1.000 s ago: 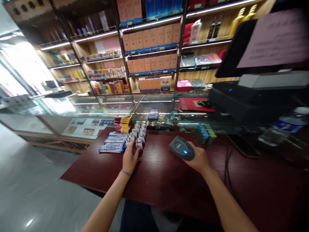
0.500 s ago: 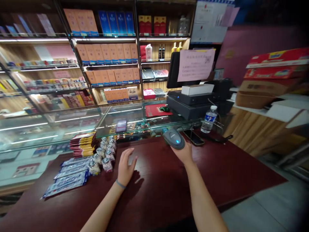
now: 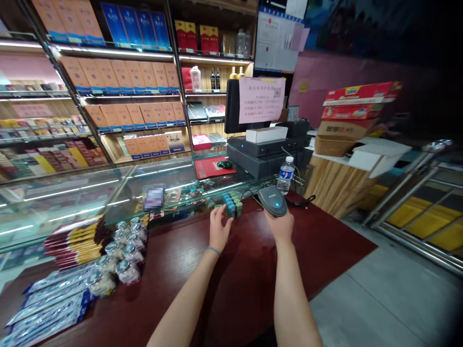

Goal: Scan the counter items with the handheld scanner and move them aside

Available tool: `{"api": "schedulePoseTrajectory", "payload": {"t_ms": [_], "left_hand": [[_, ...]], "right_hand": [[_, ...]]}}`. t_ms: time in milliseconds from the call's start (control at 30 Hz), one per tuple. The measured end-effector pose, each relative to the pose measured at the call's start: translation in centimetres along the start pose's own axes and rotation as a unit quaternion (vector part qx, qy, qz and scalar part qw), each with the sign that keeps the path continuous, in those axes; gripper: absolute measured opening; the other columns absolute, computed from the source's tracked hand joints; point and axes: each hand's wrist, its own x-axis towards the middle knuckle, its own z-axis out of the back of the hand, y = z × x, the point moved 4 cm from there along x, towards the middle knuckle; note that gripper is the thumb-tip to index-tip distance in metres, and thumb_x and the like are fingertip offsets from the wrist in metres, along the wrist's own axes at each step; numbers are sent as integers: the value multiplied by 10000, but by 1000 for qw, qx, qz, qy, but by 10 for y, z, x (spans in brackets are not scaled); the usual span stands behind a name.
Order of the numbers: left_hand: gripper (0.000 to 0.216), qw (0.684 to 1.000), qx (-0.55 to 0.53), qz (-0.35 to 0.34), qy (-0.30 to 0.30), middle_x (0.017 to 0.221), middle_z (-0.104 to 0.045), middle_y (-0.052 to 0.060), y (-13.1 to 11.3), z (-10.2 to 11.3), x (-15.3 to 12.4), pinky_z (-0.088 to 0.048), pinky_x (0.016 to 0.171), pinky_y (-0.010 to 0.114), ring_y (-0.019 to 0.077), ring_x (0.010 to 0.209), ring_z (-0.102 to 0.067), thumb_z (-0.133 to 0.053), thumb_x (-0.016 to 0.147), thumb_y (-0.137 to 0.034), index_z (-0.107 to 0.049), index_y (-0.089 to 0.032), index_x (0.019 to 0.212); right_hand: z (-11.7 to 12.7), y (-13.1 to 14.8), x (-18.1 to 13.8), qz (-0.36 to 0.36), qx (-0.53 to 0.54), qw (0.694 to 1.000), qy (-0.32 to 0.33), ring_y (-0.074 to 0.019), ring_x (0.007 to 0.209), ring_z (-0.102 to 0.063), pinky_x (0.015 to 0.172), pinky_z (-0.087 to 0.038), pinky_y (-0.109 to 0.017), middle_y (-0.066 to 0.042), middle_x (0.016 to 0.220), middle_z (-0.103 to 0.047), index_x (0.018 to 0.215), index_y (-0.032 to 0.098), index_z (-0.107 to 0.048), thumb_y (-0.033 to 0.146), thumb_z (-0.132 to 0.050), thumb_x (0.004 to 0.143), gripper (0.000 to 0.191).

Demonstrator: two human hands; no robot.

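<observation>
My right hand [image 3: 281, 226] is wrapped round a dark grey barcode scanner [image 3: 272, 200], whose blue light glows. My left hand [image 3: 220, 227] hovers over or rests on the dark red table [image 3: 249, 250], thumb and fingers apart. Just beyond its fingertips stand several small blue and green containers [image 3: 231, 204] in a cluster; whether the fingers touch them I cannot tell. Further left on the table are small lidded glass jars [image 3: 127, 271], a stack of maroon and yellow packets [image 3: 77, 243] and long blue and silver packets [image 3: 50, 306].
A water bottle [image 3: 285, 175] stands behind the scanner. Beyond it are a monitor [image 3: 232, 106] with a pink paper sheet and a black cash drawer [image 3: 246, 159]. A glass display counter [image 3: 119, 193] runs along the back. A metal railing [image 3: 415, 193] is at right.
The view has turned to the right. My left hand has moved right, away from the jars, to the blue and green containers. My right hand still holds the scanner, which now covers the phone.
</observation>
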Motion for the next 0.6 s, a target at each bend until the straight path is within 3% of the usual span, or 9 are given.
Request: {"api": "schedulePoseTrajectory", "payload": {"t_ms": [133,267,467,600], "left_hand": [[570,1000,23,15,4,1288,-448,106,11,-18,6,-456,1072,459,245,1215,-515,-655,862,-205,-503,-276,1408],[599,998,61,-2,19,1259,-434,113,17,-28,10,-420,1102,480,251,1214,-497,-627,852,-148,-502,-250,1429],[396,996,88,-25,10,1250,-454,115,15,-27,10,-447,1067,466,234,1116,-544,-606,863,-145,-643,-223,1250],[240,996,75,-33,26,1143,-587,101,9,-23,10,-465,1031,453,246,1114,-569,-594,895,-171,-660,-214,1121]], "right_hand": [[2,-12,1,-57,54,997,-22,-372,856,-740,743,-568,-449,-227,919,-757,954,128,-711,562,-683,704,502],[1,-14,0,-66,80,994,-19,-362,870,-741,772,-571,-449,-212,928,-760,922,143,-707,523,-712,697,441],[0,-12,-2,-58,84,995,-21,-350,835,-742,751,-576,-443,-198,902,-764,903,151,-707,500,-718,698,404],[-2,-11,-4,-53,76,996,-19,-354,813,-740,720,-577,-446,-196,877,-763,929,146,-709,521,-702,709,435]]}}
